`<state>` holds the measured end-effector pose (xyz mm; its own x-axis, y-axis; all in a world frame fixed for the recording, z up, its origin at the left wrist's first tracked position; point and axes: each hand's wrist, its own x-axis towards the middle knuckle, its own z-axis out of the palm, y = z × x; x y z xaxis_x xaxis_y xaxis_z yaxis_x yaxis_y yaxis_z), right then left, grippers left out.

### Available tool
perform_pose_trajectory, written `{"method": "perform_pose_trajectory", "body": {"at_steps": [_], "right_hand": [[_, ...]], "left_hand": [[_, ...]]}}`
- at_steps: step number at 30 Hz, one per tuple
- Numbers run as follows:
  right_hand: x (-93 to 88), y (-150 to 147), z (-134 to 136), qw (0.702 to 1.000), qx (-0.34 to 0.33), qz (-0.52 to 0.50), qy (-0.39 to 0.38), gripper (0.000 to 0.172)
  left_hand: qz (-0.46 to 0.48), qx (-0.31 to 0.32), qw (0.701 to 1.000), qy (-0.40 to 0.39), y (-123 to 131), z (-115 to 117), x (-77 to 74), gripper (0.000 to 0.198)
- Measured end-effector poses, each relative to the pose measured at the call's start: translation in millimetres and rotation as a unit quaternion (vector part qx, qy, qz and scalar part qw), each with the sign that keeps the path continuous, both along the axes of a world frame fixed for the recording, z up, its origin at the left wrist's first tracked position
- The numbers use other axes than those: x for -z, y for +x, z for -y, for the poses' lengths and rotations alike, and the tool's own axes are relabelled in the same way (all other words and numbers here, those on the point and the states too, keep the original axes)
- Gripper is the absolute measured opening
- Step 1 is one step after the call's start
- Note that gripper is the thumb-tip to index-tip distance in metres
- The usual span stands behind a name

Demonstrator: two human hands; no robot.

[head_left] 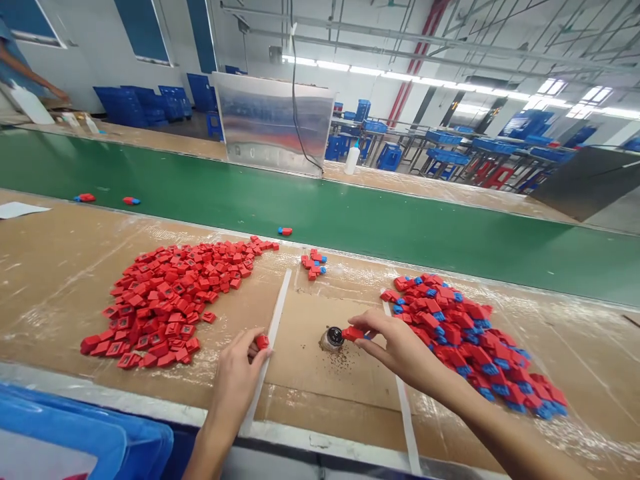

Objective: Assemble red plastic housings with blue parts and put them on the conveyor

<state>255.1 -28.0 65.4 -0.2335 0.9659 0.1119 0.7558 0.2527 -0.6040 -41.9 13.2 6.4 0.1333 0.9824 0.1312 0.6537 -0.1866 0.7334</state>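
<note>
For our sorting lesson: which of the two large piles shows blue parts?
The right pile, beside the right hand: it mixes red and blue, while the left pile shows no blue.

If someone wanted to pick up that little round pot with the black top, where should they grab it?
I'd probably pinch the pot by its pale side, below the black top, coming from the left. It looks round, so a pinch across it should work, while the red-and-blue piece in the right hand crowds its right edge.
</note>
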Motion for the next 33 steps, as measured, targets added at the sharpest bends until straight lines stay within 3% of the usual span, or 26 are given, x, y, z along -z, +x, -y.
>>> {"method": "perform_pose_trajectory", "body": {"at_steps": [5,9,13,16,21,26,33], "right_hand": [[0.9,-6,-1,0.999,-0.03,0.022,0.013,0.014],[0.1,-7,0,0.997,-0.042,0.053,0.024,0.013],[-2.1,-11,-2,0.992,-0.063,0.094,0.053,0.014],[-5.1,-14,-4,0.987,-0.077,0.127,0.063,0.017],[-13.9,-17,-7,0.988,-0.076,0.122,0.063,0.018],[-17.4,-15,-10,0.995,-0.035,0.083,0.051,0.018],[-19.4,-27,6,0.999,-0.009,-0.018,0.03,0.018]], "left_hand": [[0.024,0.025,0.999,0.035,3,4,1.3,0.017],[0.069,0.009,0.997,0.032,3,7,5.0,0.019],[0.186,-0.06,0.98,-0.026,5,13,4.1,0.032],[0.282,-0.071,0.953,-0.084,13,16,-3.5,0.038],[0.378,0.01,0.91,-0.169,38,21,-11.1,0.028],[0.412,0.1,0.872,-0.244,57,32,-0.8,0.021],[0.431,0.129,0.846,-0.286,56,36,6.3,0.021]]}}
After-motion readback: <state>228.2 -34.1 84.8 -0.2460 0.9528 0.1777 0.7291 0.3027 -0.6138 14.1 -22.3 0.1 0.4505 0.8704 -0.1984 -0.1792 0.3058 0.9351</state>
